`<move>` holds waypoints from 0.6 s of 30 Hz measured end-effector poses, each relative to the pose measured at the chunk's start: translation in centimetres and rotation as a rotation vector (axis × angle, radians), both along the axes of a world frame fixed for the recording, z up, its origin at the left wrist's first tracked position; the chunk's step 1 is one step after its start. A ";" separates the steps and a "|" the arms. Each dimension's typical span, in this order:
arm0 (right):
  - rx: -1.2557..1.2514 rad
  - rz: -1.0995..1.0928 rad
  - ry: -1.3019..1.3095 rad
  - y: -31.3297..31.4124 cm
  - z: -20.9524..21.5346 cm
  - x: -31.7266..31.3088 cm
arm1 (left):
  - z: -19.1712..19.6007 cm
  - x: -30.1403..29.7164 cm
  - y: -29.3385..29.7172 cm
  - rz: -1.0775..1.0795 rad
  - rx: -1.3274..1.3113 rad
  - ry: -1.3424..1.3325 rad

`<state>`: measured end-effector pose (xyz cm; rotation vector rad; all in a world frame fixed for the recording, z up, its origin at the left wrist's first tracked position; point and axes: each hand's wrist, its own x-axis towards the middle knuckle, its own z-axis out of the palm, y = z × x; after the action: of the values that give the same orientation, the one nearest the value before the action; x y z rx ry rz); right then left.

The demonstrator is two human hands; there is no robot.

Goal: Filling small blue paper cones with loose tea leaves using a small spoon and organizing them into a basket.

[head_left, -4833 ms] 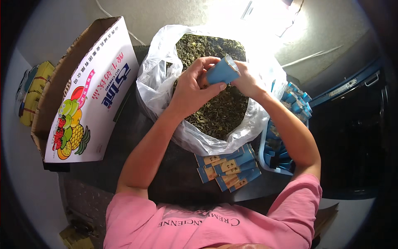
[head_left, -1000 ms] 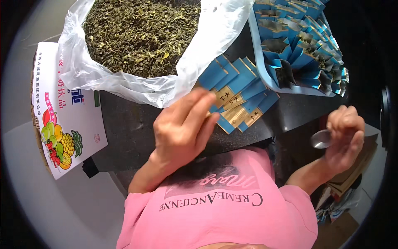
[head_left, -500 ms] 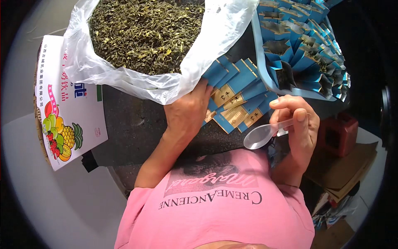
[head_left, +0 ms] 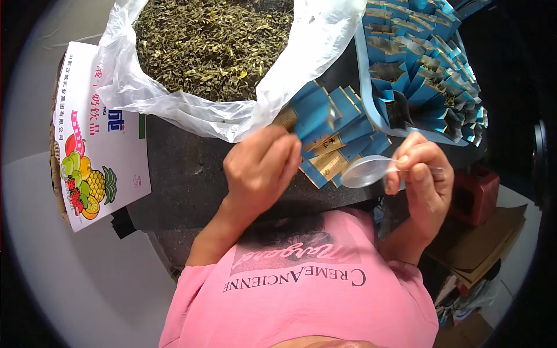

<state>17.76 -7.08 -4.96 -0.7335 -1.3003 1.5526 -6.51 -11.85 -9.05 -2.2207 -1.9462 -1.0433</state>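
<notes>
Pouches [head_left: 339, 136] lie stacked under the left hand [head_left: 261, 165], fingers pinching one; it could drag neighbours off. The right hand [head_left: 420, 177] grips a spoon [head_left: 365, 172].

Tea bag [head_left: 174, 110] top cut off by upper edge. Left hand [head_left: 261, 168] covered part of pouch stack [head_left: 336, 139]. Spoon [head_left: 365, 172] handle hidden under right fingers [head_left: 406, 165].

The person wears a pink short-sleeved T-shirt [head_left: 301, 290] with dark printed lettering; forearms bare.
</notes>
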 end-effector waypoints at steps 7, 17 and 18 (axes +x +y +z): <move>0.180 -0.131 -0.073 1.8 4.9 0.7 | 6.9 -1.1 -1.2 -0.255 0.327 0.001; 0.323 0.065 -0.249 5.2 10.4 -3.7 | 9.9 -3.3 1.0 -0.193 0.491 0.165; 0.354 0.117 -0.276 5.8 10.9 -4.3 | 10.1 -3.8 1.2 -0.186 0.506 0.172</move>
<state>13.46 -1.32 5.91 -0.6676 -1.7948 1.2897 -10.26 -10.63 1.08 -2.1332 -1.2498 -1.1586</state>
